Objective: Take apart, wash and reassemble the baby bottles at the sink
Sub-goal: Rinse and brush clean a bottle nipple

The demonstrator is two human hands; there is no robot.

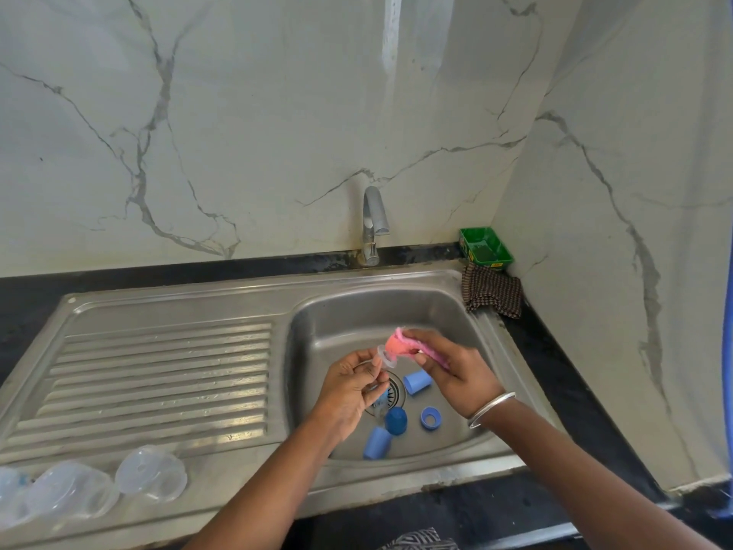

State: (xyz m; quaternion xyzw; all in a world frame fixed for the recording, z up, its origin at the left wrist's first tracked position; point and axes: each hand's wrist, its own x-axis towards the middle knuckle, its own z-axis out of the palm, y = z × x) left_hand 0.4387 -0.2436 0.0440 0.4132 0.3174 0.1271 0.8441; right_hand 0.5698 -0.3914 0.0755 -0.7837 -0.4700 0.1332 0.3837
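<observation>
Over the steel sink, the left hand pinches a clear teat while the right hand grips a pink sponge against it. Blue caps and a ring lie around the drain below; clear bottles rest on the drainboard.

Sink basin is set right of the drainboard, tap behind it. Three caps and a ring are scattered in the basin around the drain. Both hands are held above the basin. Bottles are laid on the drainboard's near-left edge. Tray and cloth are placed at the far-right corner of the desk.
</observation>
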